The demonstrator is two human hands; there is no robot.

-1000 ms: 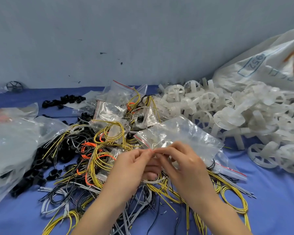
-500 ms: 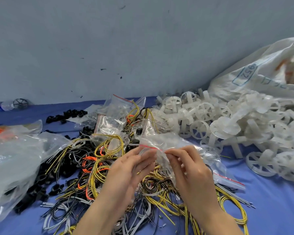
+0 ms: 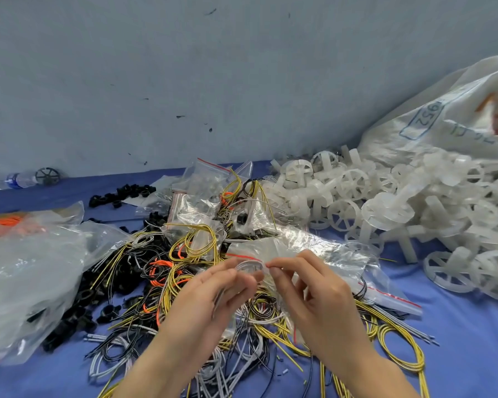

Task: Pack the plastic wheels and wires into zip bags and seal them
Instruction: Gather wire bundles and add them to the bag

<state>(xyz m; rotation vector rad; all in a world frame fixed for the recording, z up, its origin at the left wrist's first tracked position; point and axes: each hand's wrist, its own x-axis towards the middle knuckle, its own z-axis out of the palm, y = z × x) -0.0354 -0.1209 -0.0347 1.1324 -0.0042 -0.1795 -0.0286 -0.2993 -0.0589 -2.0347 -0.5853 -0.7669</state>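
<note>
Two hands on one bag, and its mouth has just popped open.
My right hand pinches the lip, my left hand lies near-straight against it. It's over the wires, wheels piled right, so filling's next.

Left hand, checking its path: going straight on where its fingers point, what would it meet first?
Most likely the zip bag that the right hand pinches. Its mouth sits right at the fingertips of the left hand, though depth is unclear.

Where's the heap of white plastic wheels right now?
Head view, right side: the white plastic wheels lie heaped on the blue cloth, between the wire tangle in the middle and the big white sack behind them.
</note>
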